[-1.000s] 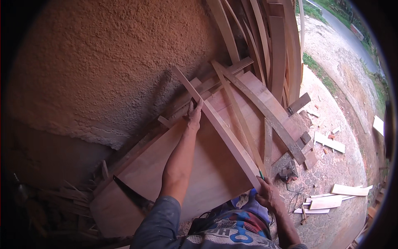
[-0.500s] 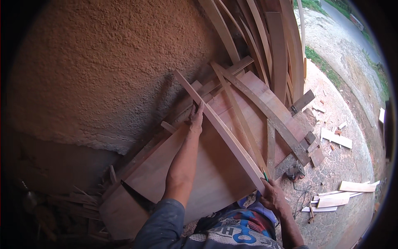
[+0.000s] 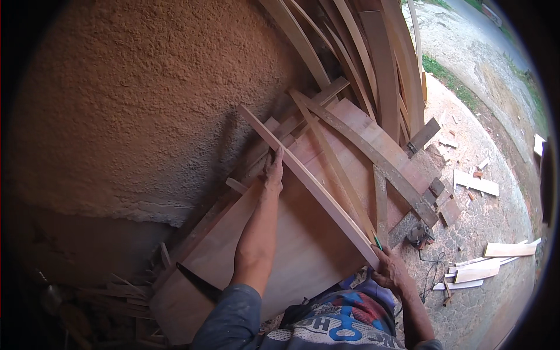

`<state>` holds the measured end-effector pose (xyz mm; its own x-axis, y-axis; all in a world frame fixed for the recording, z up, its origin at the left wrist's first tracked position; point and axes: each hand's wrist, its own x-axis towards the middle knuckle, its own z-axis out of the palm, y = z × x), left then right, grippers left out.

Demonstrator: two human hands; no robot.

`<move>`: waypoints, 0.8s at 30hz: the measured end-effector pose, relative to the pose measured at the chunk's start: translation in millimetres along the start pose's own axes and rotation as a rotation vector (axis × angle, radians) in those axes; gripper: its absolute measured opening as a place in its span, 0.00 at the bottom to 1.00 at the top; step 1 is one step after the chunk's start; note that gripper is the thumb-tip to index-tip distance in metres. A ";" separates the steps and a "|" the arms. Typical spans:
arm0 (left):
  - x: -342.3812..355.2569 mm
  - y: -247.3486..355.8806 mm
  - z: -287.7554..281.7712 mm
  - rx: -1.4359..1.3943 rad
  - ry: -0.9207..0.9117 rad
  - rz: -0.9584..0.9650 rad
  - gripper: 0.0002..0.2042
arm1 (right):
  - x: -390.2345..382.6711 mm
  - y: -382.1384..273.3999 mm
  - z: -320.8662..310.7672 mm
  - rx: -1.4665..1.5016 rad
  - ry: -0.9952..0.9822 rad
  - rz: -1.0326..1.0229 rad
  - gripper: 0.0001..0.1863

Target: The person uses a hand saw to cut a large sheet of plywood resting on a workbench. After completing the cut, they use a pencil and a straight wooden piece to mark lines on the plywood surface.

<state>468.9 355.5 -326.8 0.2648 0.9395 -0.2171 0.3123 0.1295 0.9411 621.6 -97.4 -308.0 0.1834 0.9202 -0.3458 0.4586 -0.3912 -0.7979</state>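
Your L hand (image 3: 273, 170) grips 1 straight pinkish wooden board (image 3: 326, 203) twd far end, R hand (image 3: 392, 269) its near end; axis: far-L to near-R.

Left forearm (image 3: 256, 248) stretches out, sleeve (image 3: 238, 309) ending by the elbow, and the left hand (image 3: 274, 167) grips toward the surface's (image 3: 294, 274) far edge! Right hand (image 3: 391, 270) clasps by the near edge, fingers bent, forearm (image 3: 417, 315) slanting up.
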 end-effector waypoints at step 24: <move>15.0 -20.2 1.8 -0.030 0.013 0.031 0.42 | 4.2 4.6 -6.3 -0.006 -0.076 -0.070 0.43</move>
<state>468.3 366.5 -349.6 0.2622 0.9473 -0.1843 0.2768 0.1091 0.9547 629.9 -95.3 -310.0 0.0847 0.9415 -0.3263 0.4734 -0.3262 -0.8183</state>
